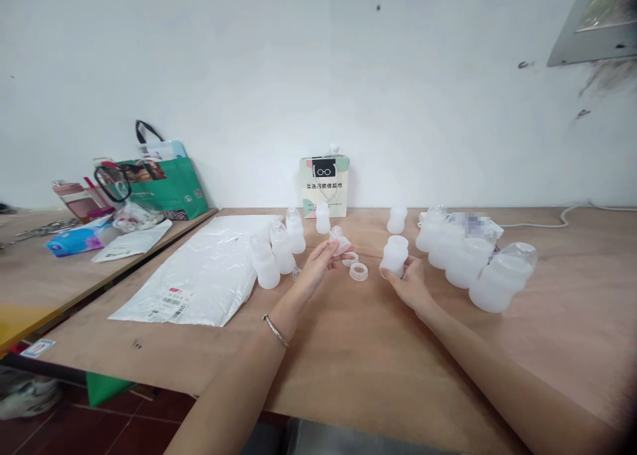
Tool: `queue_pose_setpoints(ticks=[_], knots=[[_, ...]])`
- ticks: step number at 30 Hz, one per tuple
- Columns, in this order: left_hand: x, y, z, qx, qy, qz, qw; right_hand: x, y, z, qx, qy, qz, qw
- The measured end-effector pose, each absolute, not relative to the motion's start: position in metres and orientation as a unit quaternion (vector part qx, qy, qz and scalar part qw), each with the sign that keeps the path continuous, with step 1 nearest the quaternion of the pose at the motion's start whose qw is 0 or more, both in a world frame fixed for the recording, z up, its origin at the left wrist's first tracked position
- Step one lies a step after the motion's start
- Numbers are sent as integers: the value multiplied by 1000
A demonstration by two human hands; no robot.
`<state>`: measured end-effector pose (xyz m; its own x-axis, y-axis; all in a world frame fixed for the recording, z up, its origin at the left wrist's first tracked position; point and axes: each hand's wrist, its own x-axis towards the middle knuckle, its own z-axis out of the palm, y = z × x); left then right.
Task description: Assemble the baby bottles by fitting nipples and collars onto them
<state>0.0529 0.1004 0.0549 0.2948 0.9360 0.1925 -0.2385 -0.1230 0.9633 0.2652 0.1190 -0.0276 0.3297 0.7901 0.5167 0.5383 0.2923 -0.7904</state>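
My left hand (321, 261), a bracelet on its wrist, pinches a clear bottle nipple (338, 237) above the table. A white, waisted baby bottle (395, 255) without a top is gripped low on its side by my right hand (412, 284). Between the hands lie two clear collar rings, the nearer ring (358, 271) flat on the wood and the farther ring (350, 259) partly behind my left fingers. Left of my left hand stand three capped bottles (283, 249). Farther back are two more bottles without caps, one left (322, 219) and one right (397, 220).
Several bottles (465, 262) stand in a row at the right, with a white package (490, 226) behind them. A white mailing bag (199, 269) lies at the left. A paper bag (326, 190) leans by the wall. On the left table sit a green bag (174, 186) and a tissue pack (77, 239).
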Motion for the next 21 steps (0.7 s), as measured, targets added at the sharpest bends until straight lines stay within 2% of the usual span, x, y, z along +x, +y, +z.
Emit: queue_pose_setpoints(ticks=[6, 11, 15, 21], knots=[[55, 104, 51, 507, 331, 541, 583, 254, 95, 0, -551, -605, 178, 546], [57, 105, 49, 482, 313, 551, 605, 235, 66, 22, -475, -712, 113, 505], [59, 100, 53, 500, 274, 538, 621, 232, 61, 24, -466, -720, 104, 503], [60, 99, 50, 523, 296, 527, 601, 238, 65, 18, -442, -740, -32, 507]])
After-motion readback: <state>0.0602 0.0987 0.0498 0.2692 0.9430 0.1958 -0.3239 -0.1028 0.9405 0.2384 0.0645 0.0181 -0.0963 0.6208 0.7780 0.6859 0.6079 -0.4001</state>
